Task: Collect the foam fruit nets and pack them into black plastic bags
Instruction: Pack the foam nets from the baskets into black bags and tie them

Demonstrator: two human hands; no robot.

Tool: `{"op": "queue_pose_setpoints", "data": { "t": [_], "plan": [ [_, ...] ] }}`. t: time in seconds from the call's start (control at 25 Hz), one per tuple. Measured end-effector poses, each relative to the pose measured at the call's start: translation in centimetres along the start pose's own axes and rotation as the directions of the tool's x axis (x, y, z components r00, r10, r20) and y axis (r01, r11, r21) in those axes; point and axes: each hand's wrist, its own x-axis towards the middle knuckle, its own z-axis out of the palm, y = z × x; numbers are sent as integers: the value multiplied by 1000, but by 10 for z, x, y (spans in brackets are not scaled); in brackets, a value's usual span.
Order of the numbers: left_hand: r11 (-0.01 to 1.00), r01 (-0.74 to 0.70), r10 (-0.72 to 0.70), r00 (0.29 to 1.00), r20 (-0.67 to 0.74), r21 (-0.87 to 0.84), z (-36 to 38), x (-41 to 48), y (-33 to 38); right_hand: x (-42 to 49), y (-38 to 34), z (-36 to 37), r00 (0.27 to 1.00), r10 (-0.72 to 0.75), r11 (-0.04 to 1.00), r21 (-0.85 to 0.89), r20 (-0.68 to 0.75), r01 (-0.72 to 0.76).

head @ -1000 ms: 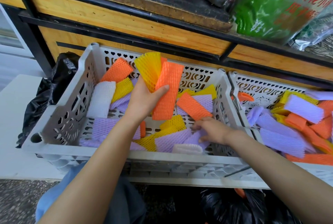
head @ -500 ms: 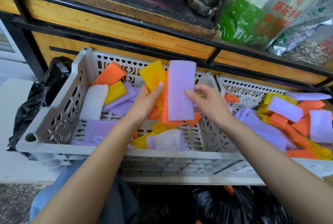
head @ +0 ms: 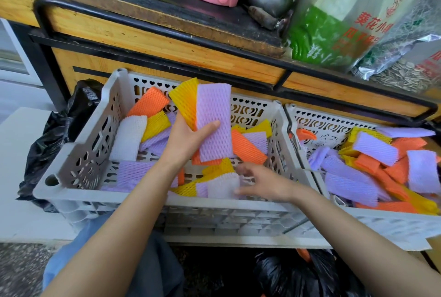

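Note:
My left hand holds a stack of foam fruit nets above the left grey crate: a purple net in front, a yellow one and an orange one behind it. My right hand is down in the same crate, blurred, its fingers touching a white net near the front wall. Loose purple, orange, yellow and white nets lie in the crate. A black plastic bag sits on the floor below.
A second grey crate at the right holds several more nets. Another black bag is bunched at the left crate's outer side. Behind runs a wooden counter with a pink jug, a metal pot and bags of sunflower seeds.
My right hand let go of the purple net, now on the left hand's stack, and dropped back into the crate toward the white net. The left hand kept its stack raised.

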Motion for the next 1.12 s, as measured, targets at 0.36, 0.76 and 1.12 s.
{"op": "queue_pose_setpoints", "data": {
  "t": [0.36,0.76,1.12],
  "plan": [
    [843,-191,233,972,-21,503,-15,-22,-6,-31,-39,-9,746,-20,981,132,-665,144],
    [921,-360,324,920,222,149,-39,-93,29,-42,-119,23,789,-184,855,300,-586,423],
    [811,-469,513,858,-38,350,-162,-87,29,38,-183,42,701,-172,866,234,-692,443]
  ]
}}
